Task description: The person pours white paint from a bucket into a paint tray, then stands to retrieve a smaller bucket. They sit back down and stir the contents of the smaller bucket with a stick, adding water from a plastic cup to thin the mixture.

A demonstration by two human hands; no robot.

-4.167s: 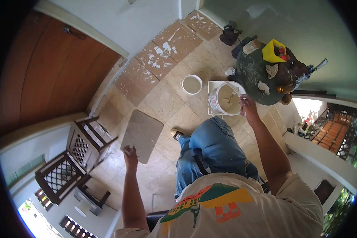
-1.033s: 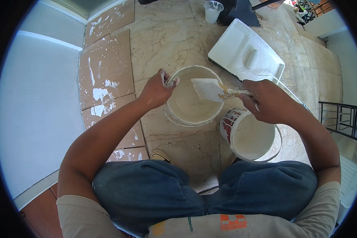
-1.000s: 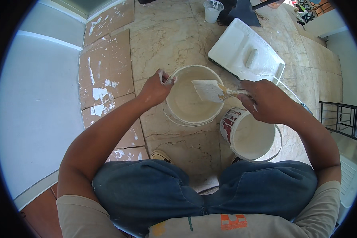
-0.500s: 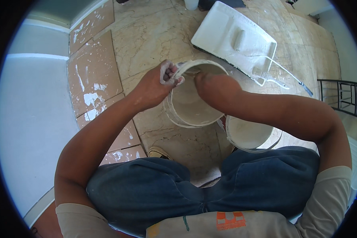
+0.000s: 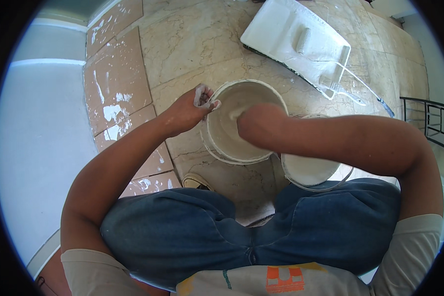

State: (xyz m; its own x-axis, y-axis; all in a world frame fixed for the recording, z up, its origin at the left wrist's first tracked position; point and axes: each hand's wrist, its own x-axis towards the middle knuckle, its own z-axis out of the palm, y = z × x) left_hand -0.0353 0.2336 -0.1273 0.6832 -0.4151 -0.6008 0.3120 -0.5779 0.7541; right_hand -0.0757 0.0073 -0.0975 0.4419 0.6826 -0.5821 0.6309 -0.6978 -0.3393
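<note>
A large white bucket stands on the floor in front of my knees, its wire handle hanging down on the near side. Pale paint coats its inner wall. At the rim's far left, my left hand has its fingers closed on the edge, and they are smeared with white paint. My right hand reaches over the right rim into the bucket, curled and turned down. Its fingers are hidden, so what it grips cannot be made out. A pale blurred streak shows beside its knuckles.
Right of the large bucket, a smaller bucket of white paint sits under my right forearm. A paint tray with a roller and a paintbrush lies far right. Paint-spattered cardboard runs along the left wall.
My right hand has moved from the bucket's far inner wall toward its middle, nearer to me. My left hand stays at the rim. The view has shifted slightly.
</note>
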